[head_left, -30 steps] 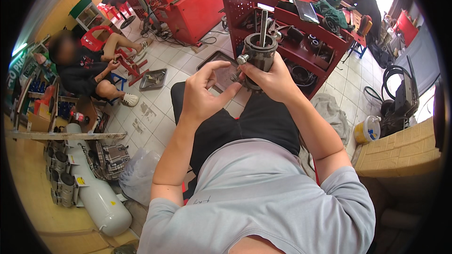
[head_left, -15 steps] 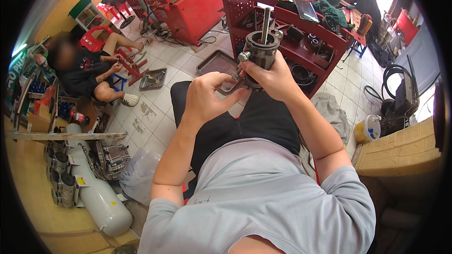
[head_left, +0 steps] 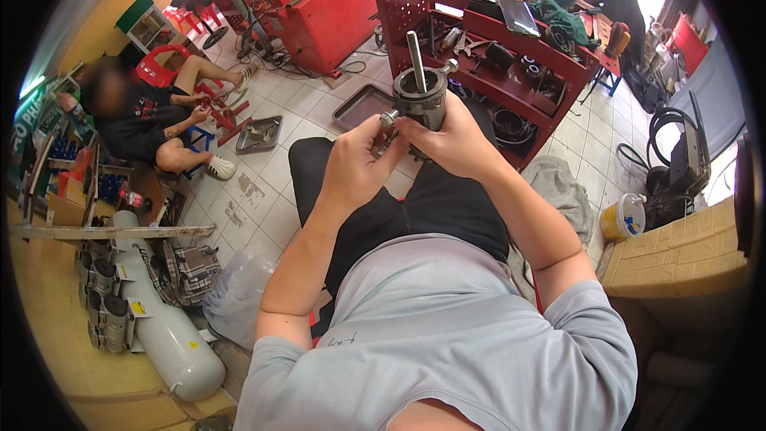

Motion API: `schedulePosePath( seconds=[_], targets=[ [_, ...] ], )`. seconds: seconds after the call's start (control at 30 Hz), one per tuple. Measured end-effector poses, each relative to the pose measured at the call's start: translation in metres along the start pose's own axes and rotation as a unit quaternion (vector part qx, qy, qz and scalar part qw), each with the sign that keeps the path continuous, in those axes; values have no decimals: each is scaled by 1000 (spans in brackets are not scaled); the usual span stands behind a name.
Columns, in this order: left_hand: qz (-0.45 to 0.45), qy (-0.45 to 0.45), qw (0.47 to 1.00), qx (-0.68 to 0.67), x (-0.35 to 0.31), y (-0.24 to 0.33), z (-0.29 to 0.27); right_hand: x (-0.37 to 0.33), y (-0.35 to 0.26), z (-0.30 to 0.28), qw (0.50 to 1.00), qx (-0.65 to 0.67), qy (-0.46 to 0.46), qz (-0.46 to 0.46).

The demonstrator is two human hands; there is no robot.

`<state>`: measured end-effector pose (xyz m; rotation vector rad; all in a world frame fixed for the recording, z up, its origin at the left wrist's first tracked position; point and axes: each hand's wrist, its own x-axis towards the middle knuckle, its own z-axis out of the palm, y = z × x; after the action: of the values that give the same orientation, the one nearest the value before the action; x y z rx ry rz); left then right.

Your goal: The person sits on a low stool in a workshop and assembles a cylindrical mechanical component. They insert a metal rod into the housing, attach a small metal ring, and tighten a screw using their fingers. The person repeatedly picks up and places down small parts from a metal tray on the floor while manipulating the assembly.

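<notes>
Metal cylinder [head_left: 423,115], shaft [head_left: 416,62] nearly upright, is held ahead of the lap [head_left: 375,219] by the nearer right hand [head_left: 448,140] gripping its right side, left hand [head_left: 359,158] bunched beside its left-side bolt [head_left: 388,118], hold unclear.

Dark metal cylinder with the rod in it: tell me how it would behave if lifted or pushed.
The dark metal cylinder is probably heavy for its size and rigid, given its thick metal wall. On its side, it may roll unevenly, since bolts jut from its round body. The metal rod rising above its open top could catch on things.
</notes>
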<state>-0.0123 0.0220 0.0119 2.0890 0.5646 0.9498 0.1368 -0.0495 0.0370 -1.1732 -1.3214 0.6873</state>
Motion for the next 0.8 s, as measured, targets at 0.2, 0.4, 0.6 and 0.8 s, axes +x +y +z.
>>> schedulePosePath(
  seconds=[0.2, 0.4, 0.6, 0.8],
  targets=[
    [-18, -13, 992, -123, 4, -26, 3, 11, 20, -3, 998, 3, 0, 62],
    [-168, -6, 833, -528, 6, -28, 6, 19, 40, -11, 980, 95, -3, 177],
    [-280, 97, 722, -625, 12, -36, 7, 18, 37, -7, 981, 36, -10, 190],
    [-200, 107, 810, -541, 10, -49, 10, 20, 36, -10, 986, 11, -3, 167]
  ],
)
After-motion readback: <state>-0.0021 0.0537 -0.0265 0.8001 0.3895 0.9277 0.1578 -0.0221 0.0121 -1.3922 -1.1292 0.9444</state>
